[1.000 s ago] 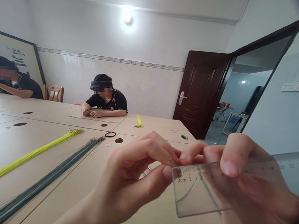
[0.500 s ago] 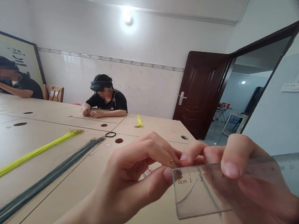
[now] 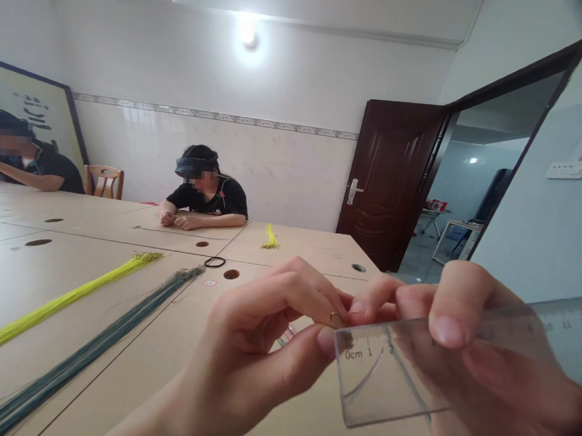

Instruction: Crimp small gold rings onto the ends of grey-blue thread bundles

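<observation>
A clear plastic ruler (image 3: pixel 384 381) is held up at the lower right, its 0 cm end pointing left. My right hand (image 3: pixel 484 361) is closed on it, the thumb pressed over its upper edge and the fingers behind. My left hand (image 3: pixel 263 348) pinches a small gold-coloured hook (image 3: pixel 334 317) between thumb and forefinger, right at the ruler's zero corner. The fingertips of both hands nearly meet there. A thin dark cord (image 3: pixel 409 376) shows through the ruler and runs down to the right.
On the table (image 3: pixel 164 361) lie a yellow cord bundle (image 3: pixel 68 306), a dark green cord bundle (image 3: pixel 100 344), a black ring (image 3: pixel 214 262) and a small label (image 3: pixel 209 283). Farther back are a short yellow bundle (image 3: pixel 270 238) and a person (image 3: pixel 209 187); another person (image 3: pixel 28 156) sits at far left.
</observation>
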A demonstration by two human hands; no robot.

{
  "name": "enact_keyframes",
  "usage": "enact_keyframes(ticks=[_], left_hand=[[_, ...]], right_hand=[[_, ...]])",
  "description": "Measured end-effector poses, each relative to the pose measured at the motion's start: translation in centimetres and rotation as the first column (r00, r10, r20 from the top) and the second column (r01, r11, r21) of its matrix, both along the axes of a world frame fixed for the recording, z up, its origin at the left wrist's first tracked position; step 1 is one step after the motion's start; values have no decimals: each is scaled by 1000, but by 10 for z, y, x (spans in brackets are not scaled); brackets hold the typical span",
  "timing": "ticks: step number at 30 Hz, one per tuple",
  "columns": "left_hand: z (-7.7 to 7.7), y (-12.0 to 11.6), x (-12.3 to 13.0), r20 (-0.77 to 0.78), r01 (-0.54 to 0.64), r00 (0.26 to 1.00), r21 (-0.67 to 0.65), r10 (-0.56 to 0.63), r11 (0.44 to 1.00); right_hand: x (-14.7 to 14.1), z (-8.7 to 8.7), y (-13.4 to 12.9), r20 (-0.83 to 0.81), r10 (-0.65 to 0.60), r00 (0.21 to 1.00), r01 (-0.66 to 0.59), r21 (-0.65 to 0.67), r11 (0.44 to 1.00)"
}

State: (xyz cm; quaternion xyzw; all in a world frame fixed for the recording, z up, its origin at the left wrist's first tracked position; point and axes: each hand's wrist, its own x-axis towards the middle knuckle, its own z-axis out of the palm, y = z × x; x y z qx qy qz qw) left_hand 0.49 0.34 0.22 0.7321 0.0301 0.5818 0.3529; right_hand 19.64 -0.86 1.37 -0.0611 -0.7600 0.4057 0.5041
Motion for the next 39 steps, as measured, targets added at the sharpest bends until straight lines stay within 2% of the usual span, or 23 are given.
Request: enact_keyframes(ticks=[29,39], left_hand=[[-1,-3,-1,10,-1,1000,-11,2,1000],[-2,-2,0,-16,-9,1000,-2,9,1000]], right_hand=[[3,1,-1,32,-8,999,8,10,1000],[2,0,1,24,24,999,-24,2,1000]])
